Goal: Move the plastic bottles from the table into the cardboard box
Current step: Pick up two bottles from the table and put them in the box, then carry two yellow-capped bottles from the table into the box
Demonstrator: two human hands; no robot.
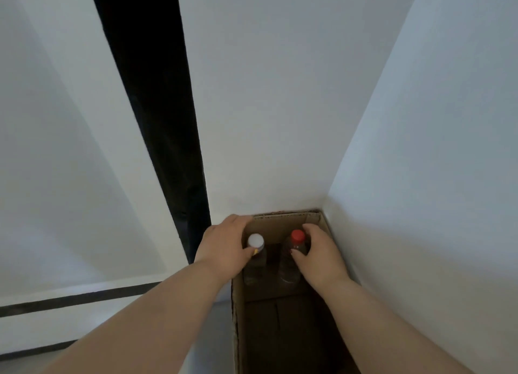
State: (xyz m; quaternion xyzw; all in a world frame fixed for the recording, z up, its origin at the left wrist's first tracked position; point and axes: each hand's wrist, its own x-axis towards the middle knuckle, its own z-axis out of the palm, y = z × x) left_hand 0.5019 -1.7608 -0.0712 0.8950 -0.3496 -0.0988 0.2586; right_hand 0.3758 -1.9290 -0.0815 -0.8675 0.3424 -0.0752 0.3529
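An open brown cardboard box (238, 317) stands on the floor in a wall corner. Two clear plastic bottles stand upright at its far end. The left bottle (255, 240) has a white cap, and my left hand (224, 247) is wrapped around its neck from the left. The right bottle (290, 267) has a red cap, and my right hand (316, 253) grips its shoulder from the right. Both bottles are inside the box walls, side by side with a small gap between them. The bottoms of the bottles are in shadow.
White walls close in behind the box and along its right side (420, 177). A tall black vertical strip (168, 121) runs down the wall left of the box. A dark line (70, 300) crosses the pale floor at lower left. The near half of the box holds no bottles.
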